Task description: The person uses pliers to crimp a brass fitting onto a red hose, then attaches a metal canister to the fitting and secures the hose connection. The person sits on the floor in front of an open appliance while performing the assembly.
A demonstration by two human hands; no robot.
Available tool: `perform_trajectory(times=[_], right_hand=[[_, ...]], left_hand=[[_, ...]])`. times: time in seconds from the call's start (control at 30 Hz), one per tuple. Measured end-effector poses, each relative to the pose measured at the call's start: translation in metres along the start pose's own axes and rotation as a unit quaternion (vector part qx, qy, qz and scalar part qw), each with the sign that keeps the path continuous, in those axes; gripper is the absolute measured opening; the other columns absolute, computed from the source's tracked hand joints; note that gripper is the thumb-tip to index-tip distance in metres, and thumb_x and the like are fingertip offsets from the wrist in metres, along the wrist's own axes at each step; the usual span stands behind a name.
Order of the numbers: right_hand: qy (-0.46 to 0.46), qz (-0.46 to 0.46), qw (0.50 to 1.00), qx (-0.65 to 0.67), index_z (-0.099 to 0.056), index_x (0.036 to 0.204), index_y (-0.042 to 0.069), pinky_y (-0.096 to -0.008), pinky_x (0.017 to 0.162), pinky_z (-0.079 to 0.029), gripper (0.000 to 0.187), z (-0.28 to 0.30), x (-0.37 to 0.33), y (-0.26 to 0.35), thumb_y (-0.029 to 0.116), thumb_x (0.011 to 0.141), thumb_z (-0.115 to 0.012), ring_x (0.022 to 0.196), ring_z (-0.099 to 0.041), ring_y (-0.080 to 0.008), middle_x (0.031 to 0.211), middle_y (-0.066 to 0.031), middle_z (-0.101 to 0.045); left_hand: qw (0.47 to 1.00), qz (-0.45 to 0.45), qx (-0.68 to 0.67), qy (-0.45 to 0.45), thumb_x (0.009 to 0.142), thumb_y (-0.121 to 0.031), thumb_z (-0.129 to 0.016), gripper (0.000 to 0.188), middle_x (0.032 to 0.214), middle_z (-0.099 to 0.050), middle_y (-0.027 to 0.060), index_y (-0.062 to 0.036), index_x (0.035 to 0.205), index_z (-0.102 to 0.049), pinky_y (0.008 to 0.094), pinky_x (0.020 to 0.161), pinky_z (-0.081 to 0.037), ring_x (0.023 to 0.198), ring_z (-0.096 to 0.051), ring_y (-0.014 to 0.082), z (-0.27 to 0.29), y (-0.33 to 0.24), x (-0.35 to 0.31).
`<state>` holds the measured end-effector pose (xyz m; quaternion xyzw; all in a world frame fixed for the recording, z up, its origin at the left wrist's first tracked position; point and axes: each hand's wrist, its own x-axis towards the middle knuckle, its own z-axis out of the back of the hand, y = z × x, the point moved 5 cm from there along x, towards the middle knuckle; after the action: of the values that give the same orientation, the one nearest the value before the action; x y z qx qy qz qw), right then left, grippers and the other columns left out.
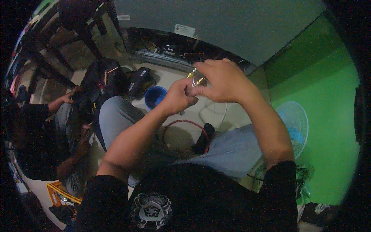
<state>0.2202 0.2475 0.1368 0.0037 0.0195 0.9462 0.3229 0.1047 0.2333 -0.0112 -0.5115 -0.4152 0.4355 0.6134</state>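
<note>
Beyond the blue bucket [155, 96], a silver-and-brass fitting [198, 79]. Near the bucket, a red hose loop [185, 129], pale blue jeans [232, 149] and a black bag [101, 79]; farther right, a green wall [324, 116] and a light blue fan [293, 123].

The metal fitting [199, 80] is mostly hidden — fingers [216, 83] cover it; its shape stays unclear.

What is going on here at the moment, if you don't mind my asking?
A seated person holds a small metal fitting up in front of them with both hands: the left hand grips it from below, the right hand closes over it from above. On the floor beyond their knees are a blue bucket and a red hose loop. Another person sits to the left.
</note>
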Motion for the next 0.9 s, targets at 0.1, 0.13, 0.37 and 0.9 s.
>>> perform_trajectory(times=[0.1, 0.13, 0.37, 0.9], right_hand=[[-0.028, 0.08, 0.994, 0.075, -0.061, 0.126, 0.006, -0.0464, 0.088, -0.055, 0.052, 0.002, 0.001, 0.008, 0.03, 0.083, -0.075, 0.108, -0.064, -0.039, 0.122, -0.0185, -0.061], [0.038, 0.055, 0.994, 0.084, -0.061, 0.125, 0.005, -0.0467, 0.088, -0.055, 0.052, -0.004, 0.004, 0.004, 0.032, 0.083, -0.075, 0.108, -0.064, -0.0391, 0.122, -0.0188, -0.061], [-0.044, 0.07, 0.996, 0.032, -0.063, 0.123, 0.006, -0.0486, 0.089, -0.055, 0.045, 0.007, 0.01, 0.012, 0.031, 0.087, -0.069, 0.108, -0.065, -0.0386, 0.115, -0.0167, -0.064], [0.01, -0.016, 0.998, 0.061, -0.072, 0.107, 0.005, -0.0522, 0.085, -0.053, 0.044, 0.021, 0.051, -0.026, 0.045, 0.098, -0.057, 0.092, -0.069, -0.0424, 0.093, -0.0214, -0.072]], left_hand=[[0.996, 0.042, 0.073, -0.01, 0.07, -0.004, -0.08, 0.035, 0.085, -0.062, 0.0006, -0.0048, 0.101, -0.065, 0.0314, 0.073, -0.049, 0.078, -0.058, 0.0142, 0.006, 0.002, -0.003], [0.993, 0.027, 0.111, -0.018, 0.07, -0.004, -0.081, 0.035, 0.087, -0.064, 0.0002, -0.0056, 0.102, -0.067, 0.0312, 0.074, -0.05, 0.079, -0.059, 0.0141, 0.008, 0.0, -0.003], [0.998, 0.007, 0.031, -0.046, 0.07, -0.001, -0.078, 0.033, 0.086, -0.063, -0.001, -0.0057, 0.1, -0.064, 0.0311, 0.074, -0.049, 0.078, -0.058, 0.013, 0.014, 0.002, -0.005], [0.994, 0.046, 0.053, -0.088, 0.067, -0.001, -0.079, 0.03, 0.077, -0.056, -0.0015, -0.0064, 0.086, -0.055, 0.0316, 0.071, -0.046, 0.075, -0.055, 0.0135, 0.033, 0.005, -0.003]])
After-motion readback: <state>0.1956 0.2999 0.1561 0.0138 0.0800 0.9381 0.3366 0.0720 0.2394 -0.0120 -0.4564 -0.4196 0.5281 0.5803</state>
